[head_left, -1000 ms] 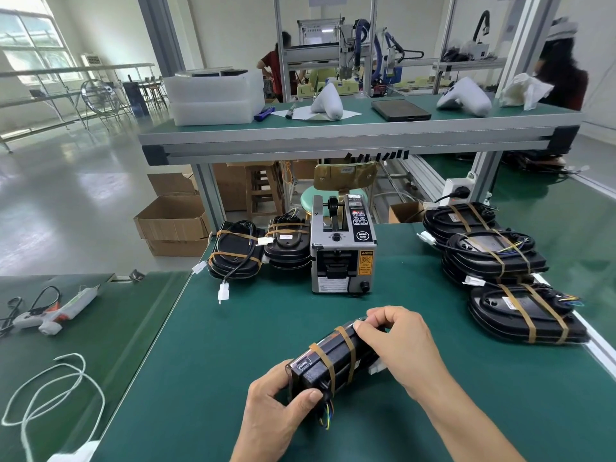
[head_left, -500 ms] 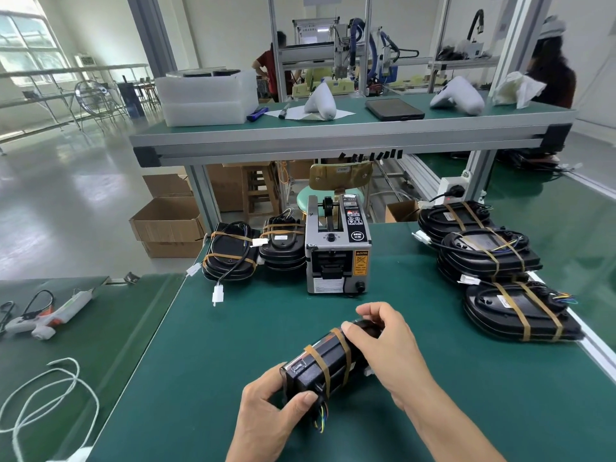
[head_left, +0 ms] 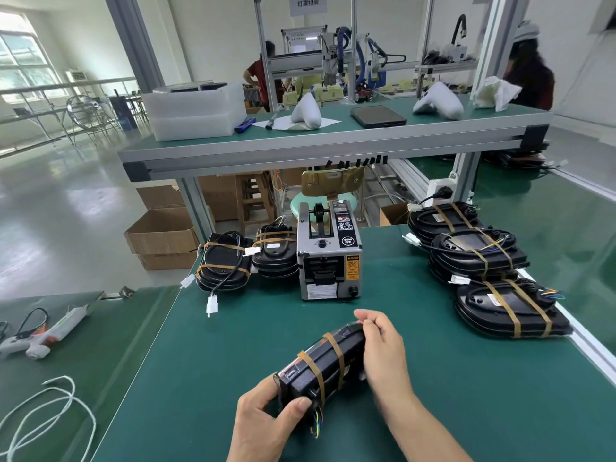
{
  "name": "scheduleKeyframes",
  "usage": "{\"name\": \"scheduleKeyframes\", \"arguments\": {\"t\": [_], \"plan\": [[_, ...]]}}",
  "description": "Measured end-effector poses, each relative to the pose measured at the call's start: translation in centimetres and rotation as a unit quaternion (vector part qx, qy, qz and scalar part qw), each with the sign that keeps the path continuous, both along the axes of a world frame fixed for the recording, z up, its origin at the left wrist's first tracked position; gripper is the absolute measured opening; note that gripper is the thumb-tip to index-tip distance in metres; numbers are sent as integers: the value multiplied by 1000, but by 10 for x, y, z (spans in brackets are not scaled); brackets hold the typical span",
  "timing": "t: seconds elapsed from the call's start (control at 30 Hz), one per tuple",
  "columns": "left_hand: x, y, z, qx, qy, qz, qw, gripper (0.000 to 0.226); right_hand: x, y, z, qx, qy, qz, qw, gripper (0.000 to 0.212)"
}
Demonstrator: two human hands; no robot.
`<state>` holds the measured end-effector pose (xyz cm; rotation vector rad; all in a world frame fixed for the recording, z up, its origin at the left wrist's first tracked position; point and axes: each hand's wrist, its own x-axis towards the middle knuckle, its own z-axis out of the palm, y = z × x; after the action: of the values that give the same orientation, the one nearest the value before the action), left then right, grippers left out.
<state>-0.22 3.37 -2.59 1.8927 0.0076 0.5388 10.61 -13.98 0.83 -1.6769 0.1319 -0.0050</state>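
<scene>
A stack of black plastic parts (head_left: 321, 365) bound by two tan bands lies tilted on its edge over the green mat, near the front. My left hand (head_left: 266, 425) grips its near end, thumb on the side, where coloured wires hang out. My right hand (head_left: 383, 348) holds the far end, with the fingers curled over the top edge.
A grey tape dispenser (head_left: 330, 258) stands just behind. Two banded black stacks (head_left: 223, 268) sit to its left and several more stacks (head_left: 506, 311) line the right edge. A glue gun (head_left: 43, 331) and a white cord (head_left: 40, 415) lie on the left table. A raised shelf (head_left: 333, 141) spans the back.
Both hands have kept hold of the bundle; it has tipped slightly and my right fingers have slid along its far end. The view has shifted a little.
</scene>
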Motion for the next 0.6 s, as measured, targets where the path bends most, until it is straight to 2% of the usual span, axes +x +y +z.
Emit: {"name": "scheduleKeyframes", "arguments": {"t": [0.1, 0.2, 0.3, 0.37, 0.5, 0.6], "plan": [[1, 2, -2, -8, 0, 2, 1000, 46, 2, -8, -5, 44, 69, 53, 995, 29], [2, 2, -5, -5, -4, 5, 1000, 49, 3, -15, -7, 28, 76, 120, 989, 46], [3, 4, -11, -8, -4, 15, 1000, 63, 5, -16, -5, -34, 43, 157, 986, 61], [4, 5, -15, -20, 5, 20, 1000, 74, 6, -16, 2, -73, 27, 162, 984, 61], [5, 4, -12, -29, 19, 7, 999, 66, 7, -18, 25, -137, -36, 161, 977, 46], [4, 5, -11, -27, 1, -14, 1000, 58, 6, -14, 47, -251, -157, 127, 947, 37]]}}
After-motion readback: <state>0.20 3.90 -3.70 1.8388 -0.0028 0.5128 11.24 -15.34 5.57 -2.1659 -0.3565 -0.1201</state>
